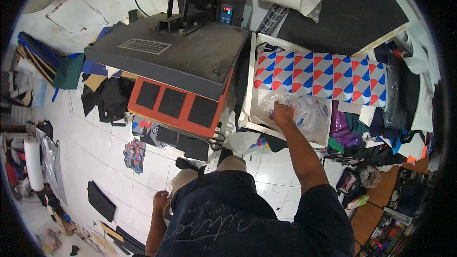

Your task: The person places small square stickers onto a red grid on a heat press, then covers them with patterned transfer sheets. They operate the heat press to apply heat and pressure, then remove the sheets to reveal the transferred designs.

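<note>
My right hand (282, 113) reaches into a shallow white box (246, 109) on the right. Its fingers are bent down at a crumpled clear plastic bag (304, 116); their tips are partly hidden in it, so what they pinch cannot be made out. Beside the bag lies a long sheet (314, 74) printed with red, blue and grey shapes, stretching over the box's right edge. My left hand (161, 202) hangs low by my leg, fingers curled in, with nothing visible in it. Ahead stands a heat press (162, 52), its upper plate raised over an orange-red pad (162, 114) bearing three black squares (172, 102).
Scissors (216, 140) hang at the press's front corner. Below the press are black pieces (193, 147) and patterned pieces (134, 155). A black bag (113, 99) is left of it. Piled fabric and plastic (345, 126) crowd the right side. A black folded piece (101, 201) lies on white floor tiles.
</note>
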Demonstrator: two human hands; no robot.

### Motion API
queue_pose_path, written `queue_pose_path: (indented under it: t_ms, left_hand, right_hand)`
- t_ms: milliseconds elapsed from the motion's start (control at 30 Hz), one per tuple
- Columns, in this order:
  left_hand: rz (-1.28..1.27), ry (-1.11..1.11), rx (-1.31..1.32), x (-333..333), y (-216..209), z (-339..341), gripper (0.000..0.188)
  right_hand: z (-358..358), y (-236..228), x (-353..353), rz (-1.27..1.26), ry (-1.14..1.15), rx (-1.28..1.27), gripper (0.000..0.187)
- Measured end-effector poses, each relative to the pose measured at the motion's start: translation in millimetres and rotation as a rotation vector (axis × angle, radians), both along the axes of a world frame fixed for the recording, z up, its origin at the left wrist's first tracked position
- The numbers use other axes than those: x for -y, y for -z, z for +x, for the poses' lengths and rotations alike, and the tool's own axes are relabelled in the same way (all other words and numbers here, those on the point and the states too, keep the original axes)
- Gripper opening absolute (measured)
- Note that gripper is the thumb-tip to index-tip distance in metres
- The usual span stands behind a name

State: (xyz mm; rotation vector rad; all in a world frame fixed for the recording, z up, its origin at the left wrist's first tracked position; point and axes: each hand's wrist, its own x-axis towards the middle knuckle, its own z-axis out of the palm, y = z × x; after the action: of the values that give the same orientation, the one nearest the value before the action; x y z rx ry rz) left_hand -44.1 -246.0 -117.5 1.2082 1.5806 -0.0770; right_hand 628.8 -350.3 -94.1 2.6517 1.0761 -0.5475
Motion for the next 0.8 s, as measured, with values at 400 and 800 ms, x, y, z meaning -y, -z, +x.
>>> queue_pose_path:
  t_ms: [400, 800]
  left_hand:
    - [-0.191, -0.275, 0.075, 0.7, -7.1, 13.5, 0.026]
    - [-0.040, -0.192, 0.062, -35.5, -38.9, 68.6, 0.037]
  right_hand:
    - [7.4, -21.3, 13.6, 0.155, 0.071, -0.171, 0.047]
    - [12.7, 16.2, 18.0, 0.188, -0.054, -0.072, 0.031]
